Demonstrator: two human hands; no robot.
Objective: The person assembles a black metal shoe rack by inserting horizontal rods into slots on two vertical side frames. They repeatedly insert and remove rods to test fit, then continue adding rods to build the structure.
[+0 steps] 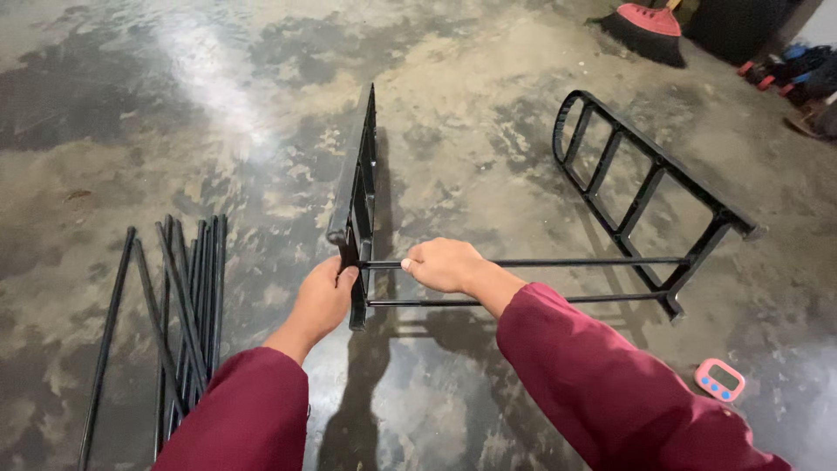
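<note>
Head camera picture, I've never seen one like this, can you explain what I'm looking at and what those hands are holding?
The one picture comes from a camera worn on a person's head, looking down at their own two bare hands in dark red sleeves. The left hand grips an upright black metal side frame. The right hand is closed around a thin black rod that runs across to a second side frame; another rod sits just below it. On the concrete floor lie a bundle of spare rods, a small pink timer and, far off, a broom.
</note>
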